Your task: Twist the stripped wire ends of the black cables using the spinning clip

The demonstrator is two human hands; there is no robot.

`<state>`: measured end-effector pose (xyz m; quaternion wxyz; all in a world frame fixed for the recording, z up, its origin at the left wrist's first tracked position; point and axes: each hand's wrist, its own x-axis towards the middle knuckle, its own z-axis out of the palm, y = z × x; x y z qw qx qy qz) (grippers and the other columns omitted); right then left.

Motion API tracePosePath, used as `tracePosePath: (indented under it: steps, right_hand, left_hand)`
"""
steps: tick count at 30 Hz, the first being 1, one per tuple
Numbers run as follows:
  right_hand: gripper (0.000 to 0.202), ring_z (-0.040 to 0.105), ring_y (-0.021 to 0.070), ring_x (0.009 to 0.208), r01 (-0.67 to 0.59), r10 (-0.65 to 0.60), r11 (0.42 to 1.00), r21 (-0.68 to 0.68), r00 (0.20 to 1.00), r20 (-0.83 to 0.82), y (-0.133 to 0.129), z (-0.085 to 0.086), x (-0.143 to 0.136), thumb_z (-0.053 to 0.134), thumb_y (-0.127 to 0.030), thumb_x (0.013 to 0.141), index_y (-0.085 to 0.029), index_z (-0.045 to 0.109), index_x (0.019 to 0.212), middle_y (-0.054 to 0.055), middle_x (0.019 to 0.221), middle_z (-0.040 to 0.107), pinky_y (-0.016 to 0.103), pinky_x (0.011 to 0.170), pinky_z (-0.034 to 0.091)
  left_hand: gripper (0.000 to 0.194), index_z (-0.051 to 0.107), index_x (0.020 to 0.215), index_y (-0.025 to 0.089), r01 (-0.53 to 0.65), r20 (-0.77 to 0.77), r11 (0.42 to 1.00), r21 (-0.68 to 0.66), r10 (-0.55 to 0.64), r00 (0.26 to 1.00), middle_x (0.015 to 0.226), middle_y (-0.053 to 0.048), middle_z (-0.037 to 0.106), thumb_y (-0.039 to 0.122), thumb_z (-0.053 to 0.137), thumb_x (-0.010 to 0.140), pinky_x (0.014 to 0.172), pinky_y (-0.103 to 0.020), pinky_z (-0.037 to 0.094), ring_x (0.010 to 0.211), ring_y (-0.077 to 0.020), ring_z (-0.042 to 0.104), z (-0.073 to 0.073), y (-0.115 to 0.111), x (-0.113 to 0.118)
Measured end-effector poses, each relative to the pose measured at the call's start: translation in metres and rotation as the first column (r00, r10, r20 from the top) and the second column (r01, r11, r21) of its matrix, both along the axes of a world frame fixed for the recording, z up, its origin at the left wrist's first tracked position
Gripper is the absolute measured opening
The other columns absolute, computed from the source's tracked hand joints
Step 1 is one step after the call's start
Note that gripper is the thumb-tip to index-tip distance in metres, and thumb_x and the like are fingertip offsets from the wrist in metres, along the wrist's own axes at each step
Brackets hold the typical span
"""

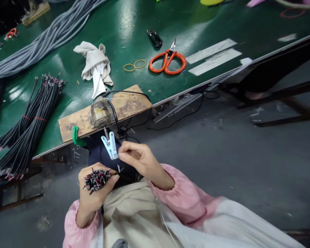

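The left hand is clenching its fingers around a bundle of dark wires near the counter. The right hand is holding its fingers curled just beside a blue clip; whether they are pinching anything, I cannot tell.

Wears pink sleeve covers gathered at the wrists, a whitish garment, beige cloth across the lap, navy legwear.

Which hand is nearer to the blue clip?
Right. The right hand is beside the clip, contact unclear; the left hand, holding wires, is lower in the picture, farther away.
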<state>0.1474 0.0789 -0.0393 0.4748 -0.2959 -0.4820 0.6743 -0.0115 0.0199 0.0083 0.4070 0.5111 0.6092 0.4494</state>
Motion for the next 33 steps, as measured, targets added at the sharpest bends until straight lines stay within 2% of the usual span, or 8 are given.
tracePosePath:
  steps: [3,6,18,22,25,27,30,33]
  right_hand:
    - [0.03,0.058,0.0159,0.062,0.175,-0.193,0.923,0.344,0.981,0.02,-0.003,0.003,0.002,0.065,-0.044,0.093,-0.021,0.076,0.079,0.003,0.067,0.067,0.033,0.063,0.049]
    - [0.017,0.062,0.0169,0.063,0.243,-0.3,0.808,0.536,0.954,0.019,-0.009,0.002,0.002,0.066,-0.03,0.094,-0.023,0.079,0.088,0.004,0.071,0.072,0.035,0.064,0.052]
    - [0.014,0.065,0.0185,0.067,0.292,-0.409,0.78,0.553,0.907,0.098,-0.021,0.0,0.002,0.069,-0.014,0.086,-0.023,0.078,0.09,0.004,0.076,0.075,0.035,0.065,0.052]
    - [0.01,0.062,0.0176,0.063,0.295,-0.369,0.835,0.465,0.927,0.074,-0.023,0.001,0.003,0.07,-0.022,0.088,-0.021,0.073,0.078,0.004,0.069,0.07,0.035,0.064,0.051]
    - [0.032,0.057,0.0155,0.059,0.154,-0.168,0.961,0.229,0.985,0.043,-0.016,0.002,0.001,0.069,-0.041,0.091,-0.019,0.067,0.068,0.003,0.064,0.066,0.032,0.059,0.049]
    - [0.045,0.056,0.0142,0.06,0.019,-0.019,0.999,0.034,1.0,-0.001,-0.005,0.001,-0.006,0.066,-0.056,0.089,-0.018,0.066,0.066,0.002,0.063,0.063,0.029,0.059,0.048]
    - [0.063,0.051,0.0125,0.057,-0.09,0.071,0.986,-0.14,0.988,-0.137,0.015,0.0,-0.024,0.061,-0.078,0.078,-0.017,0.068,0.066,0.0,0.059,0.057,0.027,0.056,0.045]
    - [0.067,0.052,0.0123,0.058,-0.231,0.16,0.943,-0.237,0.945,-0.286,0.03,0.0,-0.041,0.058,-0.081,0.077,-0.016,0.069,0.067,0.002,0.061,0.058,0.026,0.056,0.045]
  left_hand:
    - [0.009,0.077,0.063,0.02,-0.001,-0.025,1.0,-0.004,0.001,1.0,0.058,-0.001,0.073,0.016,0.081,0.069,0.049,-0.023,0.052,0.049,-0.0143,0.064,-0.001,-0.001,0.001]
    - [0.009,0.076,0.065,0.02,0.01,-0.02,1.0,0.004,-0.01,1.0,0.058,0.0,0.073,0.014,0.08,0.071,0.049,-0.022,0.05,0.049,-0.0134,0.063,-0.002,-0.002,0.003]
    - [0.009,0.075,0.064,0.02,-0.01,-0.098,0.999,0.031,0.013,0.995,0.059,-0.001,0.073,0.015,0.079,0.071,0.051,-0.024,0.051,0.05,-0.0141,0.063,0.001,-0.005,0.007]
    - [0.01,0.076,0.064,0.021,-0.036,-0.095,0.998,0.058,0.042,0.995,0.059,0.0,0.073,0.014,0.08,0.07,0.051,-0.023,0.052,0.049,-0.014,0.064,0.0,-0.006,0.008]
    - [0.011,0.077,0.065,0.022,-0.038,-0.075,0.996,0.078,0.044,0.996,0.058,0.001,0.073,0.014,0.081,0.071,0.05,-0.021,0.05,0.049,-0.013,0.063,0.0,-0.006,0.006]
    - [0.011,0.077,0.066,0.023,-0.017,-0.066,0.996,0.083,0.023,0.998,0.058,0.002,0.072,0.015,0.081,0.072,0.05,-0.021,0.049,0.049,-0.0125,0.063,0.001,-0.005,0.004]
    - [0.01,0.078,0.067,0.025,-0.025,-0.074,0.995,0.092,0.032,0.997,0.059,0.003,0.072,0.019,0.083,0.074,0.051,-0.021,0.049,0.051,-0.0124,0.062,0.004,-0.004,0.001]
    - [0.009,0.079,0.069,0.027,-0.062,-0.077,0.993,0.101,0.07,0.995,0.061,0.003,0.073,0.022,0.083,0.075,0.053,-0.022,0.05,0.054,-0.0131,0.064,0.003,-0.002,-0.003]
